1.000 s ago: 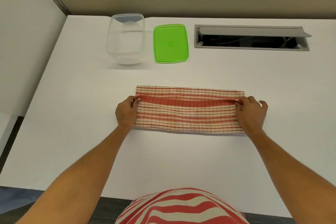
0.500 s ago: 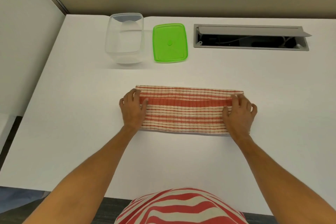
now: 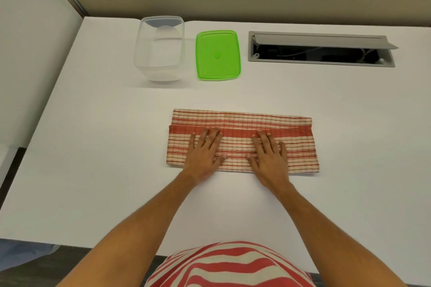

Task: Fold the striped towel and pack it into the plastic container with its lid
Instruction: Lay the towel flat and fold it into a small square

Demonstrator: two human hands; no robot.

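Both our hands have slid inward from the ends of the folded red-and-cream striped towel (image 3: 242, 133) since half a second ago, and now our left hand (image 3: 205, 152) and right hand (image 3: 268, 155) lie palm-down side by side on its middle, fingers straight and slightly spread, forearms reaching forward. That towel sits as a long band on the white table (image 3: 93, 147), near its centre. Well beyond it stand the clear plastic container (image 3: 159, 49) and, just beside it, the flat green lid (image 3: 218, 55), with the grey cable hatch (image 3: 321, 49) to the right.
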